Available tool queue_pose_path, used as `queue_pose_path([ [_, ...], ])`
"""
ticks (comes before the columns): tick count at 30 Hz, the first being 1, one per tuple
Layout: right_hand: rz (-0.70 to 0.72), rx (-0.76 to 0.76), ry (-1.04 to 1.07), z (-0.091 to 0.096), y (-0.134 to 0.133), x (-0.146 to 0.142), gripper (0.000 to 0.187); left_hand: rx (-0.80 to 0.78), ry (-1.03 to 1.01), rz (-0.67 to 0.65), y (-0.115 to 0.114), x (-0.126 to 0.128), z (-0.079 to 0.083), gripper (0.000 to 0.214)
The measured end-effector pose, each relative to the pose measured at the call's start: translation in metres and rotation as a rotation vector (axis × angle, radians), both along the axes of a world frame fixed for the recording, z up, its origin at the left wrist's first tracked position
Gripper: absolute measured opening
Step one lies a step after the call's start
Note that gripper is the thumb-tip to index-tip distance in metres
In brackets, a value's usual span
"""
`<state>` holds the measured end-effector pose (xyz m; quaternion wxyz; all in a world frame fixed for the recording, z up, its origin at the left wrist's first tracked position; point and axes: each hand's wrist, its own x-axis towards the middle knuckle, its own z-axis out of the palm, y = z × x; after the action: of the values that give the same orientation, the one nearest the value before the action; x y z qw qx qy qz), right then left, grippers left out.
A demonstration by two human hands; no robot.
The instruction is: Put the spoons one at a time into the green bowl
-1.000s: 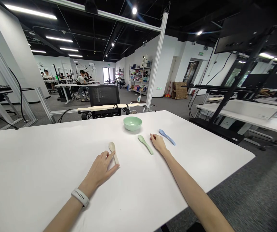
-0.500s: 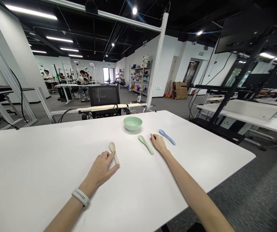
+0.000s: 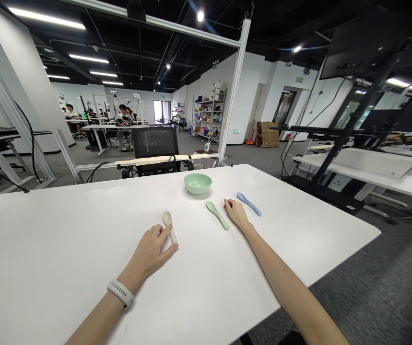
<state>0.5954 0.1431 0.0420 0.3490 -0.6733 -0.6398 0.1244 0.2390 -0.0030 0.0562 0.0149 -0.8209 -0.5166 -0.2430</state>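
One beige spoon [image 3: 168, 220] lies on the white table [image 3: 65, 239], its bowl end toward eleven o'clock and its handle toward five, at about one o'clock from the left hand [image 3: 151, 249]. The forefinger of that hand touches the upper handle; the thumb reaches to the handle's end. The two tips stand apart along it, and I cannot tell whether they clamp it. A pale wristband [image 3: 120, 293] sits at the hand's seven o'clock.

The right hand [image 3: 236, 213] rests on the table, fingers loosely curled; their undersides are hidden, so I cannot tell whether they close on anything. At its nine o'clock, just beside it, lies a green spoon [image 3: 217, 215], handle toward five o'clock. At its two o'clock, near the knuckles, lies a blue spoon [image 3: 249, 204], handle toward four.

The green bowl [image 3: 197, 184] stands upright at ten o'clock from the right hand, apart from all three spoons. Beyond the table edge, a black mesh-backed chair [image 3: 156, 141] is at eleven o'clock and a loaded shelf rack [image 3: 208, 115] near twelve.
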Motion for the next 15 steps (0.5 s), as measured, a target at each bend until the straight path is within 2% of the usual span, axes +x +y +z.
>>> queue_pose_path([
  [4,0.003,-0.005,-0.041,-0.002,0.002,0.0,0.045,0.028,0.0,0.019,0.01,-0.011,0.002,0.056],
  [7,0.012,0.05,-0.117,-0.003,0.005,0.0,0.038,0.058,0.014,0.124,0.023,-0.045,0.014,0.06],
  [9,0.036,0.112,-0.182,-0.002,0.008,0.0,0.034,0.072,0.028,0.271,0.029,-0.083,0.022,0.069],
  [11,0.078,0.154,-0.228,-0.002,0.011,0.001,0.034,0.054,0.052,0.414,0.026,-0.13,0.023,0.074],
  [13,0.123,0.159,-0.251,-0.002,0.013,0.002,0.036,0.005,0.076,0.552,0.017,-0.179,0.016,0.071],
  [15,0.159,0.131,-0.274,-0.002,0.013,0.002,0.038,-0.045,0.076,0.647,0.006,-0.225,0.0,0.065],
])
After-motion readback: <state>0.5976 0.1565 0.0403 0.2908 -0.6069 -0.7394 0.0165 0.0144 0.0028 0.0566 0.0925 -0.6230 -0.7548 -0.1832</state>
